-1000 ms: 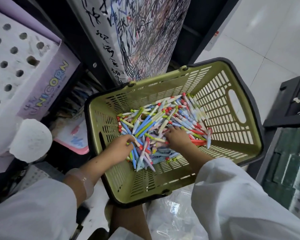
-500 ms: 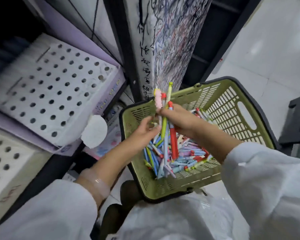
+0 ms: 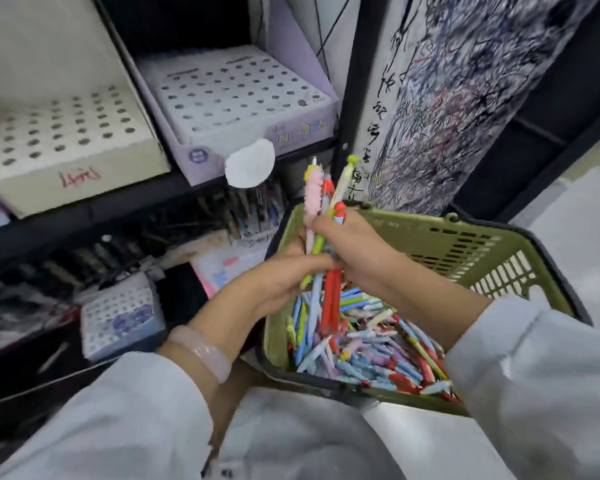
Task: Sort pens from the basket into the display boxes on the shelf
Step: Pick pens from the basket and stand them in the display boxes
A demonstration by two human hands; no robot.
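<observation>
Gripping a bunch of pens [image 3: 328, 258] upright above the basket [image 3: 430, 237], my right hand [image 3: 354, 251] curls around them. My left hand [image 3: 278, 275] pinches their middles too.

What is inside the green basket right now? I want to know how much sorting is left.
The green basket holds a dense pile of loose pens, blue, red, green and pink. Its floor is covered by them, and the right sleeve hides the pile's near right part.

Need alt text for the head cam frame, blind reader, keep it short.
Both hands grip a bunch of pens upright above a green basket full of colourful pens: left hand low on the bunch, right hand higher. Two perforated display boxes, cream and lilac, sit on the shelf behind.
</observation>
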